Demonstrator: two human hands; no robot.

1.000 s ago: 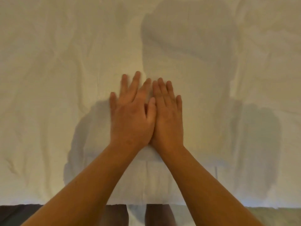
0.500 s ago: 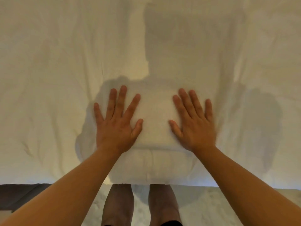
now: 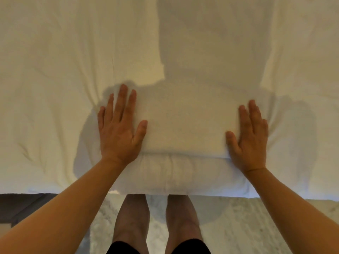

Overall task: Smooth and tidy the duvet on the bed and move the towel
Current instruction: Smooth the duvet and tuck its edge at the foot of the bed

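The duvet on the bed shows creases, and your flat, open left hand and right hand press the folded towel, not yet moved.

The duvet is showing plain creamy white. The folded towel is looking white, and the floor is appearing mottled pale grey.

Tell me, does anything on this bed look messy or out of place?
Only mildly: the duvet is creased left of the left hand. The folded towel lies square at the bed's edge, flat under both hands, the right hand at its other end.
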